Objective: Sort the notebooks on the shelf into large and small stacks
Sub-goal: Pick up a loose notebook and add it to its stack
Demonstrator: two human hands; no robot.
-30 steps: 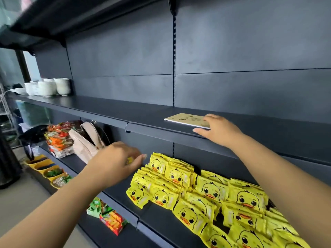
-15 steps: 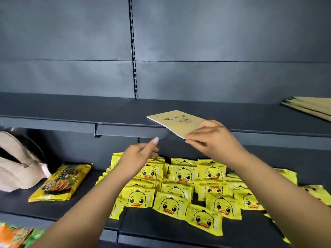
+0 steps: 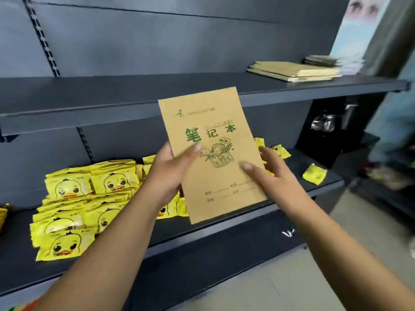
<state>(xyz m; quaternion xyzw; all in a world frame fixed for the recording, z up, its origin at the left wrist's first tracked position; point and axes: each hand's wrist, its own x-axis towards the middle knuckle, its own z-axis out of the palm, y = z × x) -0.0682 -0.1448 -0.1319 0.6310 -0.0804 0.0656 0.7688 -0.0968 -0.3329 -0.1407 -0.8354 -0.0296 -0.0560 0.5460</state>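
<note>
— Two hands on one notebook (image 3: 215, 158), is that right?

— Yes. My left hand (image 3: 170, 171) pinches its left edge, thumb on the cover by the green print, the other fingers hidden behind. My right hand (image 3: 276, 176) holds the right edge, thumb flat on the cover, fingers behind it.

— So each grip is closed on it?

— Both, thumb against fingers. I hold the notebook upright in the air, cover facing me, in front of the upper shelf (image 3: 134, 95) edge and touching neither shelf.

— Where are the others?

— Far right on that upper shelf lies a brown stack (image 3: 294, 70); just behind it sits a second stack (image 3: 325, 60), too blurred for me to tell its size.

— And below?

— Yellow duck packets (image 3: 74, 198) lie heaped on the lower shelf (image 3: 202, 230) behind my left arm, with one stray packet (image 3: 314, 173) well apart at the right end.
</note>
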